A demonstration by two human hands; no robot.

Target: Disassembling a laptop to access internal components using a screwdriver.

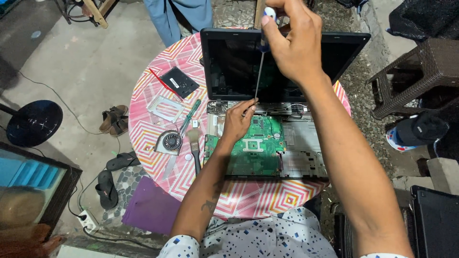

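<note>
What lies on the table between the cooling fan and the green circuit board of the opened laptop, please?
In the head view, a brush lies between the cooling fan and the green circuit board.

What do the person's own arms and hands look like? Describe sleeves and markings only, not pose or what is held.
Both arms are bare from the upper arm down. The left hand and right hand wear no gloves, and no rings or watch can be seen. A dark tattoo marks the left forearm. Short white sleeves with small blue square specks cover the upper arms, part of the same patterned shirt.

Dark laptop screen (239, 67) upright at table's far edge; label on black drive (179, 82) perhaps.
</note>
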